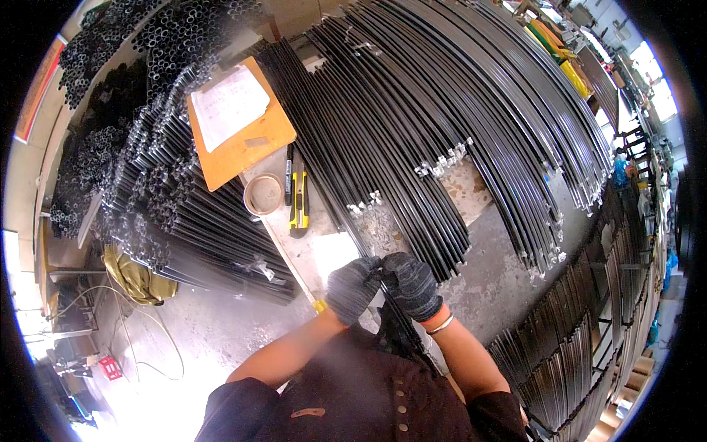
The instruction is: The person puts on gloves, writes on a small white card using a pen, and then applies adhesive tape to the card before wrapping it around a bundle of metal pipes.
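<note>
My left hand [353,289], in a dark grey knit glove, is closed close in front of my body. Beside it, almost touching, my right hand [411,286] wears a matching glove with an orange cuff and is closed too. Both grip a thin black tube [360,241], which runs away from me above the hands; dark lengths also show below them. The fingers hide the part between them. Just beyond lie a yellow and black utility knife [298,202], a black marker [289,175] and a round tub [264,195].
Long rows of black tubes [412,125] spread across the far side and right. Stacked tube bundles [158,162] rise at the left. An orange clipboard [243,151] with a white sheet [230,107] rests beyond the tub. Racked tubes [567,353] stand at lower right; a hose [180,353] crosses the floor.
</note>
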`<state>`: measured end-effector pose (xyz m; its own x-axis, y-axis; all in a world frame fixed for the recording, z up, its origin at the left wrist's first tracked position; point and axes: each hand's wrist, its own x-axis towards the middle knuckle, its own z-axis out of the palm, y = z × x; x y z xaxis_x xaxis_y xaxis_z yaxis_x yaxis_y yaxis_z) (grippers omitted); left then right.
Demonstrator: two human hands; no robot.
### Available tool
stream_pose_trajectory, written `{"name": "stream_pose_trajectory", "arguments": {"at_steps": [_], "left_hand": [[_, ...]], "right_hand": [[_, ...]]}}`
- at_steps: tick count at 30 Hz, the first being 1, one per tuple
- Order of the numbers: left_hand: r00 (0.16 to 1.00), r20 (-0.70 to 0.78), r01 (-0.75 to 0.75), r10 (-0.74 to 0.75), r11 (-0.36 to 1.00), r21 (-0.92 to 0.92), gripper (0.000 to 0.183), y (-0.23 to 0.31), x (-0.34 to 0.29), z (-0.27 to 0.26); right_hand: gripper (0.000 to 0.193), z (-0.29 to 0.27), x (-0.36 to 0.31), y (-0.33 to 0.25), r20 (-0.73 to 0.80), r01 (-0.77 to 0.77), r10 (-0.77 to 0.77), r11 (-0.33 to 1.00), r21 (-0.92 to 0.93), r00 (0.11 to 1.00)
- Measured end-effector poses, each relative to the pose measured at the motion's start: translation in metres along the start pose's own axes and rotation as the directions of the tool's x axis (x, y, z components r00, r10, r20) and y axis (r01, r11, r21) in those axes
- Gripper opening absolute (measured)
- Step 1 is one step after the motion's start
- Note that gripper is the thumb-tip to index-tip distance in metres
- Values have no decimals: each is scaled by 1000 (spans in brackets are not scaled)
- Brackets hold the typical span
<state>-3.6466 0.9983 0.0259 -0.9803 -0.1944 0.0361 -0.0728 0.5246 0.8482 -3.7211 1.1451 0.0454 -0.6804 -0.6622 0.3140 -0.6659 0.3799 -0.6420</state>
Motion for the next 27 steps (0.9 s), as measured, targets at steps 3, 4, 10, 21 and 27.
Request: {"name": "stream_pose_trajectory", "arguments": {"at_steps": [3, 4, 10, 21, 27], "left_hand": [[962, 152, 256, -225, 938, -235, 22, 4, 0, -2], [944, 231, 303, -238, 901, -312, 22, -4, 1, -1], [805, 462, 587, -372, 608, -534, 22, -15, 18, -15], [702, 627, 712, -338, 309, -631, 23, -21, 11, -13], [806, 372, 592, -461, 647, -481, 21, -3, 7, -8]], "right_hand": [[17, 1, 1, -2, 0, -69, 69, 996, 58, 998], [16, 2, 1, -2, 3, -82, 82, 994, 77, 997], [27, 0, 1, -5, -87, -49, 43, 996, -72, 995], [24, 11, -16, -11, -50, -182, 178, 977, -109, 983], [28, 11, -18, -13, -24, -155, 153, 973, -171, 988]]}}
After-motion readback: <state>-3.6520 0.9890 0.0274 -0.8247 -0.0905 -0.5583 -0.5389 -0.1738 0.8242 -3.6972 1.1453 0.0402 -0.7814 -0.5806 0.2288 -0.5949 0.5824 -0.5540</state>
